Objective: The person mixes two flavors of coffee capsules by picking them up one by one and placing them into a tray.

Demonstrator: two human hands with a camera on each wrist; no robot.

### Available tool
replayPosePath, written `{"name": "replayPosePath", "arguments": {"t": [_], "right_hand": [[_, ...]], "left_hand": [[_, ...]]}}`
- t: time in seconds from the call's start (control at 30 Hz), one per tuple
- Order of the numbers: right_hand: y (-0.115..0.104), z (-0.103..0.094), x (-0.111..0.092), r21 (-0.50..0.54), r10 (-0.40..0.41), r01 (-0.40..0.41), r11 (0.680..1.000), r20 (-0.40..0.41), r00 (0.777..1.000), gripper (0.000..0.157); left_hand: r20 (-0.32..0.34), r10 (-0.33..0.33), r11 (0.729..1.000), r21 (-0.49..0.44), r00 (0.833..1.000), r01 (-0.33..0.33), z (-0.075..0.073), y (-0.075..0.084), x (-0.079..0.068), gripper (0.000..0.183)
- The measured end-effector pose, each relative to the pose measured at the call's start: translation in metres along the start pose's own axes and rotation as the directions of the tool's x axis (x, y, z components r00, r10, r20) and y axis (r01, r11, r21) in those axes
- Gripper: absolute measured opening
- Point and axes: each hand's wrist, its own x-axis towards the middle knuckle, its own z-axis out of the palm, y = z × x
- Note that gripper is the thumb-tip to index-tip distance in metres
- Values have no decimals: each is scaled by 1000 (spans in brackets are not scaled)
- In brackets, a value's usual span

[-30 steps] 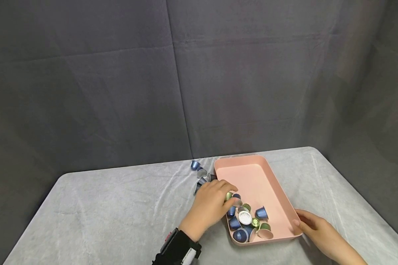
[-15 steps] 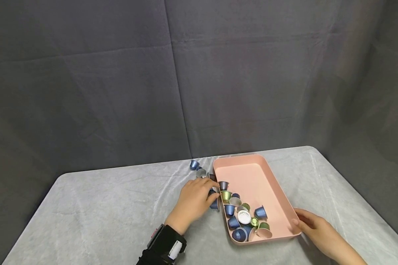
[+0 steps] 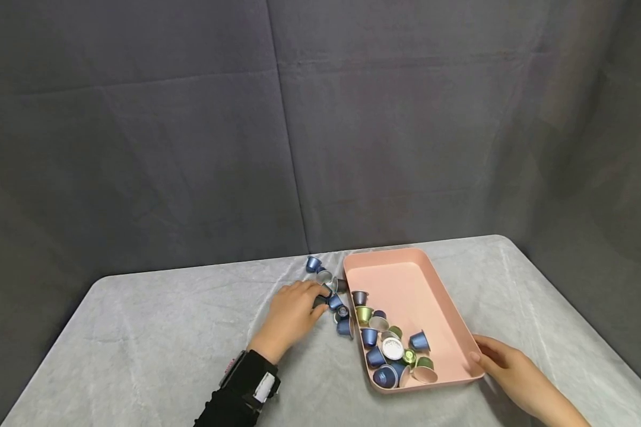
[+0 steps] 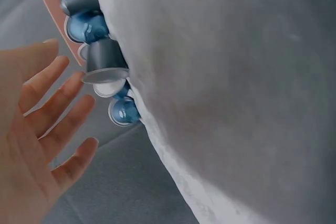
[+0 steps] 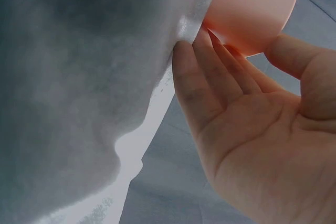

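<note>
My left hand point(image 3: 288, 314) is over the table just left of the tray, thumb and fingers apart around a dark coffee capsule point(image 3: 319, 301). In the left wrist view its fingers point(image 4: 55, 109) are loosely spread, their tips close to a grey capsule point(image 4: 105, 56); no grip shows. More capsules, such as a blue one point(image 3: 344, 328), lie along the tray's left side. The pink tray point(image 3: 448, 296) holds several blue, green and dark capsules in its near left part. At its near right corner my right hand point(image 3: 518, 373) holds the tray, thumb on the rim, fingers against the outside.
A blue capsule point(image 3: 313, 264) lies near the far edge of the cloth-covered table point(image 3: 165, 344). Dark grey fabric point(image 3: 192, 148) hangs behind the table and at its sides.
My left hand has moved left from above the tray to the loose capsules on the table. A dark capsule inside the tray's left edge is now uncovered. My right hand has stayed put.
</note>
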Motion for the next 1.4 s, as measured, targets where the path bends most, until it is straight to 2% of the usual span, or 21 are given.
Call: {"name": "replayPosePath", "arguments": {"t": [0.17, 0.3, 0.47, 0.67, 1.0, 1.2, 1.4], "right_hand": [[0, 0, -1, 6, 8, -8, 1000, 4, 1000, 46], [0, -1, -1, 10, 14, -14, 1000, 7, 1000, 46], [0, 0, -1, 7, 16, -16, 1000, 9, 1000, 47], [1, 1, 0, 4, -10, 10, 1000, -16, 1000, 45], [1, 1, 0, 2, -8, 8, 1000, -26, 1000, 43], [1, 1, -1, 14, -9, 9, 1000, -21, 1000, 43], [2, 1, -1, 10, -5, 5, 1000, -19, 1000, 44]], "left_hand": [[-19, 12, 1000, -10, 1000, -12, 1, -9, 2, 23], [-4, 4, 1000, -7, 1000, -4, 3, -17, 5, 23], [64, -20, 1000, -13, 998, 21, 5, -25, 8, 27], [159, -32, 997, -64, 987, 43, 4, -30, 10, 39], [251, -18, 988, -147, 968, 56, 6, -36, 13, 43], [270, -21, 976, -201, 963, 78, 4, -42, 13, 43], [257, -28, 976, -202, 966, 82, 6, -46, 12, 42]]}}
